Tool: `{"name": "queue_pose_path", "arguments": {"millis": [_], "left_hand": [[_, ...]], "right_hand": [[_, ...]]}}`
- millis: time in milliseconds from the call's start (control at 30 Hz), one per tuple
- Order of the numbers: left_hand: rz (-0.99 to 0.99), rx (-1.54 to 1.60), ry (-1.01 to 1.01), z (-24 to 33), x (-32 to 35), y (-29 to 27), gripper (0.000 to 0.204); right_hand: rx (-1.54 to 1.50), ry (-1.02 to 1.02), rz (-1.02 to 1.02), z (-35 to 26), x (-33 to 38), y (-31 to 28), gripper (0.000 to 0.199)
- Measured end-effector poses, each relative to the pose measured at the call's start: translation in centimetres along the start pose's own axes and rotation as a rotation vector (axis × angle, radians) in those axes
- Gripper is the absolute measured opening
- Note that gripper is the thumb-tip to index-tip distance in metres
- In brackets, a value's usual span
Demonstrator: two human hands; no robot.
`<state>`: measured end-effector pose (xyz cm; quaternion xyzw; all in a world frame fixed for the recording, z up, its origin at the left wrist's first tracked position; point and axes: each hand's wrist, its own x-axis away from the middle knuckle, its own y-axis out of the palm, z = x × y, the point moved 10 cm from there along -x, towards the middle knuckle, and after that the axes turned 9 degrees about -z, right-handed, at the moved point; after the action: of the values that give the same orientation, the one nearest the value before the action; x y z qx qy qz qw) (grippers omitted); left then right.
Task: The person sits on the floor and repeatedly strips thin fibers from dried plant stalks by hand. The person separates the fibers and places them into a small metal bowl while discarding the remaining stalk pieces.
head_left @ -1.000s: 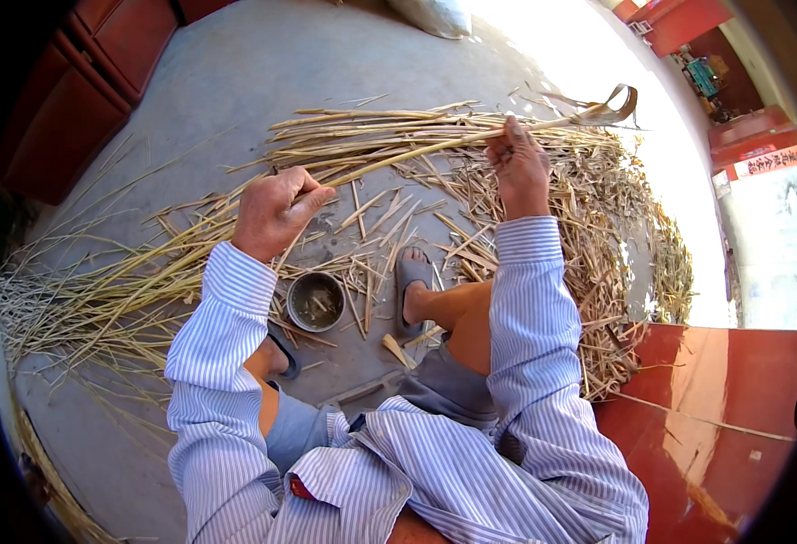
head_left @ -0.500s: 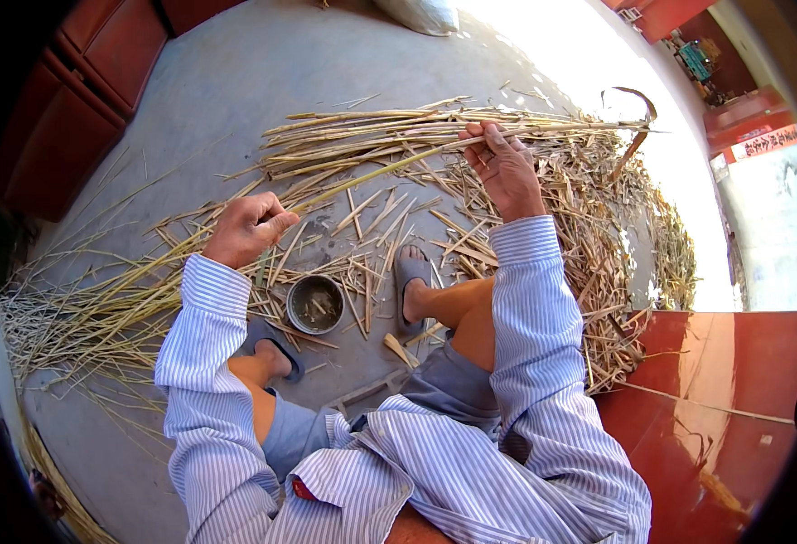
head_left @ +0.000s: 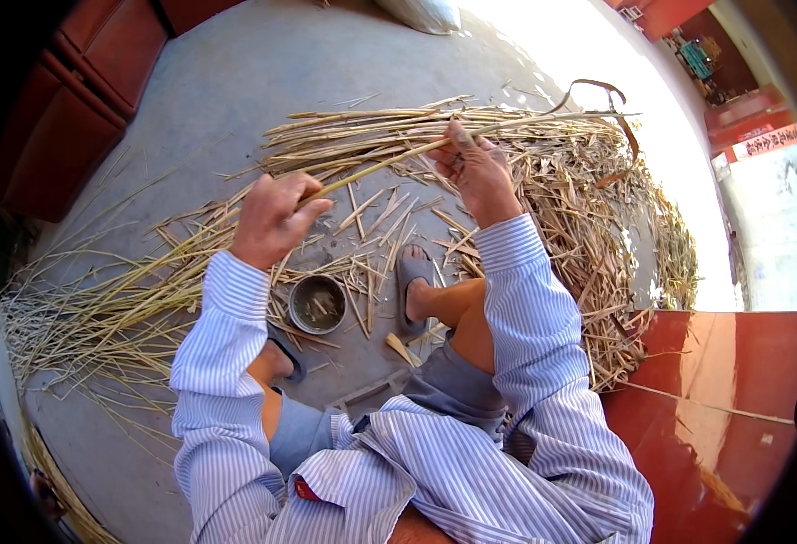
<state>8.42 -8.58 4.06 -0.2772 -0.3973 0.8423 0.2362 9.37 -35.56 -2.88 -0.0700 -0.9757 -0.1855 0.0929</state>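
Two hands [head_left: 276, 218] [head_left: 475, 172] gripping thin dry reed [head_left: 389, 161], round metal bowl [head_left: 317, 304]

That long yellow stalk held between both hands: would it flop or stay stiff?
The stalk probably stays fairly stiff: it spans straight between the left hand and right hand. Likely light, being thin. Possibly brittle, given the split pieces below.

Counts: 2 hands, left hand [head_left: 271, 222] and right hand [head_left: 475, 172], both on 1 long reed stalk [head_left: 389, 161]. 1 small round metal bowl [head_left: 317, 304] on the floor. 2 grey sandals: one [head_left: 414, 272] in full view, the other [head_left: 289, 358] mostly hidden under a leg. 1 curved strap-like strip [head_left: 602, 86] on the heap. Loose reeds [head_left: 589, 227] on the floor: too many to count. 1 pale sack [head_left: 421, 14] at the top edge.
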Motion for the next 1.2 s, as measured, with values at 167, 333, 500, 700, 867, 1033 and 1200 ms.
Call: {"name": "queue_pose_path", "arguments": {"millis": [167,333,500,700,867,1033,1200], "left_hand": [[0.108,-0.028,-0.030,1.3,-1.4,0.0,0.018],[0.080,0.112,-0.194,-2.7,0.7,-2.1,0.021],[-0.027,0.128,-0.264,-5.4,2.0,-1.4,0.023],[-0.091,0.256,-0.289,-6.6,1.1,0.5,0.025],[0.061,0.154,-0.154,-3.6,0.9,-1.4,0.022],[0.156,-0.235,0.049,-0.4,2.1,-4.2,0.021],[0.072,-0.170,-0.250,-6.1,4.9,-8.6,0.018]], "right_hand": [[-0.033,0.032,-0.099,1.1,0.7,3.8,0.027],[-0.110,-0.126,0.219,-2.2,-1.4,-8.9,0.021],[-0.302,-0.216,0.256,-2.8,-1.7,-15.0,0.020],[-0.280,-0.115,-0.115,-1.9,-0.4,-0.2,0.016],[-0.137,-0.112,0.067,-0.8,-1.7,-2.7,0.019],[-0.186,-0.168,0.187,-1.9,-1.6,-5.4,0.021],[-0.325,-0.187,0.405,-2.9,-1.0,-15.5,0.015]]}}
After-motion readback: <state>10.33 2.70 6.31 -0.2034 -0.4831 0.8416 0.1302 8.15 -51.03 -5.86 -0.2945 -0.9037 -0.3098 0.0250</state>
